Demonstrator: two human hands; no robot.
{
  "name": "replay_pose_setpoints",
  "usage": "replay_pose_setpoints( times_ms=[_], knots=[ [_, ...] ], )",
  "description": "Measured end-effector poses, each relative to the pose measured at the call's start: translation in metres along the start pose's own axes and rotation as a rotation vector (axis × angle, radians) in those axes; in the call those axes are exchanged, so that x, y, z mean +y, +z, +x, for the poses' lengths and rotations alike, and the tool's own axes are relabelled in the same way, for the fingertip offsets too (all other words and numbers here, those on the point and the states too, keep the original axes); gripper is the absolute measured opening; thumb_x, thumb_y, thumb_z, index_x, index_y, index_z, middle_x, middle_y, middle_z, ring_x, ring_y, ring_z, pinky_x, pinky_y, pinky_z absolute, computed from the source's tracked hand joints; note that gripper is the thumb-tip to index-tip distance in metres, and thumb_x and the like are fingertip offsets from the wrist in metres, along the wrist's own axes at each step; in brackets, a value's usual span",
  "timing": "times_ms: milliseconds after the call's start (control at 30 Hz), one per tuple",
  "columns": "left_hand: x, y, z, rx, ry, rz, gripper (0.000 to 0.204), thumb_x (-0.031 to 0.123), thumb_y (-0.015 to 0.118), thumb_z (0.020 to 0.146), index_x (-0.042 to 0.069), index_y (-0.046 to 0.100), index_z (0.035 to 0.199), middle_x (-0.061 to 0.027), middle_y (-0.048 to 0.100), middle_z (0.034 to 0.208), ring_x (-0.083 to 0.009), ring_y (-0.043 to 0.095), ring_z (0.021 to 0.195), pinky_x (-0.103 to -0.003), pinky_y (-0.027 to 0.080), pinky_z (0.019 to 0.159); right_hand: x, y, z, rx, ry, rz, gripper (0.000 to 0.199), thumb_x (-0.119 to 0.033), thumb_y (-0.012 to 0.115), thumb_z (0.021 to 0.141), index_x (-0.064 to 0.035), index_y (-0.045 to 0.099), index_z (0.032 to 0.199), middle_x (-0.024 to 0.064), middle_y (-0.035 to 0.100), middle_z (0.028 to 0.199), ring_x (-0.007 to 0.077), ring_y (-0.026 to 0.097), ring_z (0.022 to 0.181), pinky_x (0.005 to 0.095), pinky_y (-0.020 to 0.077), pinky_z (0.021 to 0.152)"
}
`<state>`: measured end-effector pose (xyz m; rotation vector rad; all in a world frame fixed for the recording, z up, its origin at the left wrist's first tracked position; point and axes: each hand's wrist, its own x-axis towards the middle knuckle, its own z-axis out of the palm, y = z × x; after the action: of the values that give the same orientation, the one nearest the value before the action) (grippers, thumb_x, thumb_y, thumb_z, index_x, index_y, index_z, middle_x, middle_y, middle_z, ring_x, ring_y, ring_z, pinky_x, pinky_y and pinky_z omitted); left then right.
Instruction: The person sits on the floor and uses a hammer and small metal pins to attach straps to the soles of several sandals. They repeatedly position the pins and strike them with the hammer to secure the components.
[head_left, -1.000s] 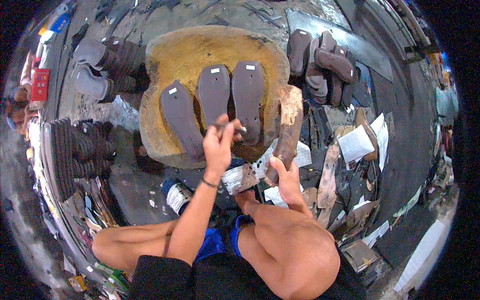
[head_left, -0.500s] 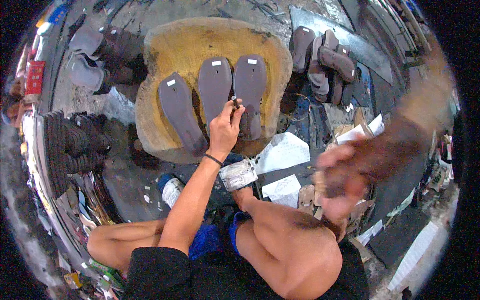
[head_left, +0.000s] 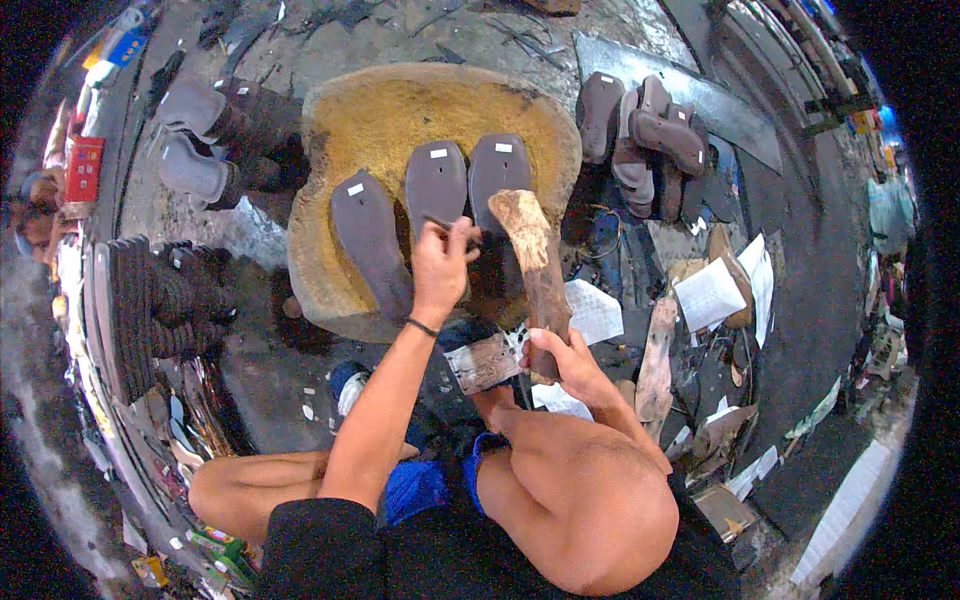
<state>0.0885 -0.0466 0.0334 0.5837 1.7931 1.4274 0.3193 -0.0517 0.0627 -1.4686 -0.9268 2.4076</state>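
Note:
Three dark shoe soles lie side by side on a round yellowish wooden block [head_left: 380, 110]: a left sole [head_left: 365, 240], a middle sole [head_left: 435, 185] and a right sole [head_left: 498, 175]. My left hand [head_left: 440, 265] pinches a thin dark tool [head_left: 450, 226] over the lower ends of the middle and right soles. A long rough piece of wood [head_left: 535, 265] is gripped near its lower end by my right hand [head_left: 570, 360], and its top leans over the right sole. I sit cross-legged below the block.
A pile of finished soles [head_left: 645, 135] lies right of the block. Grey shoe lasts [head_left: 195, 140] and stacked dark soles [head_left: 150, 300] sit at left. Papers [head_left: 710, 290], wood scraps and a small metal plate [head_left: 485, 362] lie around my knees. Another person is at the far left edge.
My right hand swung out to the right in a blur, then came back with the wooden piece raised over the right sole. My left hand stayed on the soles.

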Motion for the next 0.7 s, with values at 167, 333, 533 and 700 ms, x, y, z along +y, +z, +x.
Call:
replay_pose_setpoints(
  times_ms=[167,333,533,700],
  knots=[
    [0.019,-0.020,-0.055,-0.082,-0.243,0.153,0.025,0.022,0.066,0.096,-0.002,0.069,0.098,-0.0066,0.071,0.096,-0.0089,0.064,0.083,-0.026,0.055,0.073,-0.004,0.019,-0.011,-0.071,0.001,0.378,0.034,-0.028,0.062,0.093,-0.0029,0.055,0.116,0.0096,0.064,0.104,0.0212,0.065,0.095,0.0392,0.0550,0.078],
    [-0.009,-0.012,-0.103,-0.046,-0.119,-0.239,0.022,0.013,0.065,0.096,-0.003,0.065,0.111,-0.0098,0.071,0.107,-0.0124,0.066,0.088,-0.028,0.056,0.078,0.007,0.041,0.007,0.114,-0.164,0.237,0.039,-0.025,0.069,0.091,-0.0025,0.056,0.119,0.0066,0.066,0.100,0.0159,0.062,0.088,0.0319,0.0514,0.080],
    [-0.012,-0.045,-0.001,0.045,-0.025,-0.153,0.031,0.018,0.064,0.097,-0.006,0.058,0.116,-0.0101,0.072,0.098,-0.0142,0.069,0.088,-0.026,0.056,0.073,-0.004,0.033,-0.010,0.246,-0.241,-0.022,0.031,-0.022,0.068,0.091,-0.0022,0.056,0.111,0.0067,0.065,0.094,0.0174,0.065,0.086,0.0335,0.0547,0.072],
    [-0.014,-0.031,-0.001,0.049,0.125,0.171,0.024,0.019,0.066,0.095,-0.001,0.064,0.109,-0.0106,0.073,0.088,-0.0134,0.070,0.081,-0.029,0.055,0.069,-0.019,0.033,-0.028,0.279,-0.315,-0.101,0.034,-0.020,0.068,0.089,-0.0003,0.055,0.113,0.0070,0.065,0.094,0.0174,0.066,0.081,0.0326,0.0548,0.070]
  ],
)
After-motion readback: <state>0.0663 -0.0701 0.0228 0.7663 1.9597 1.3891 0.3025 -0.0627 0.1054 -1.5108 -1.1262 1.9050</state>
